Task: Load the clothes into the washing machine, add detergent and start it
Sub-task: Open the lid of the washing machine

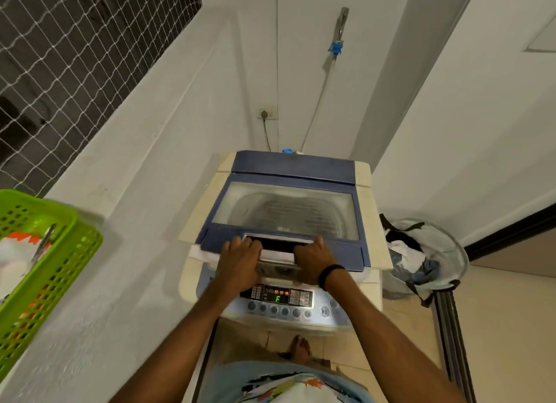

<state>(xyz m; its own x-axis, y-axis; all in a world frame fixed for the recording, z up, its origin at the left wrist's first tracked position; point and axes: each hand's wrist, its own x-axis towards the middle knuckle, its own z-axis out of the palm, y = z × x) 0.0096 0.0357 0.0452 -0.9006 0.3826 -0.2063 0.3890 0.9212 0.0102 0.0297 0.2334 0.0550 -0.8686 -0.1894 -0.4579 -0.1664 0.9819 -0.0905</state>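
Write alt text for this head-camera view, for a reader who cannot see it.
A person's left hand and right hand grip the front edge of the blue lid of a washing machine. Its display glows a green F; a hamper of clothes stands to its right.

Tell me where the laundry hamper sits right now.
In the head view, the laundry hamper stands on the floor at the right, just beside the washing machine, with clothes piled inside it.
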